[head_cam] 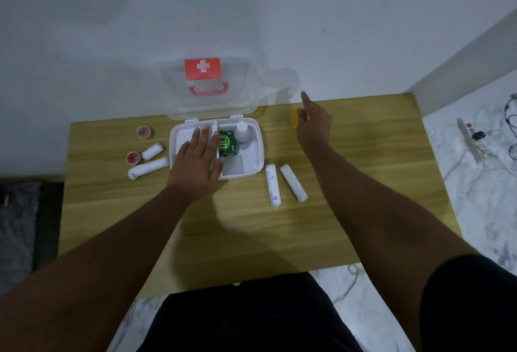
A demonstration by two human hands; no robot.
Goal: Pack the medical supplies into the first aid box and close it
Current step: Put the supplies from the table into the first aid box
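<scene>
Wooden table [251, 234] against a pale wall, dim light. First aid box [258, 153] sits open near the far edge, its clear lid [212, 91] with red cross label standing upright against the wall. Already inside: a green carton [227, 144] and a white bottle [242, 131], side by side in the right compartment. Left hand [195, 161] lies flat over the box's left side, fingers spread and released, thumb touching the carton; likely steadying the box. Right hand [313, 125] reaches toward a small yellow item [295, 119] near the far edge, index finger extended, the rest loosely curled; whether it has hold of the item cannot be told. Still unpacked: two gauze rolls [282, 185] right of the box, two more gauze rolls [149, 161] and two red tape rolls [140, 144] to its left. Packing looks early; the lid remains to be shut.
</scene>
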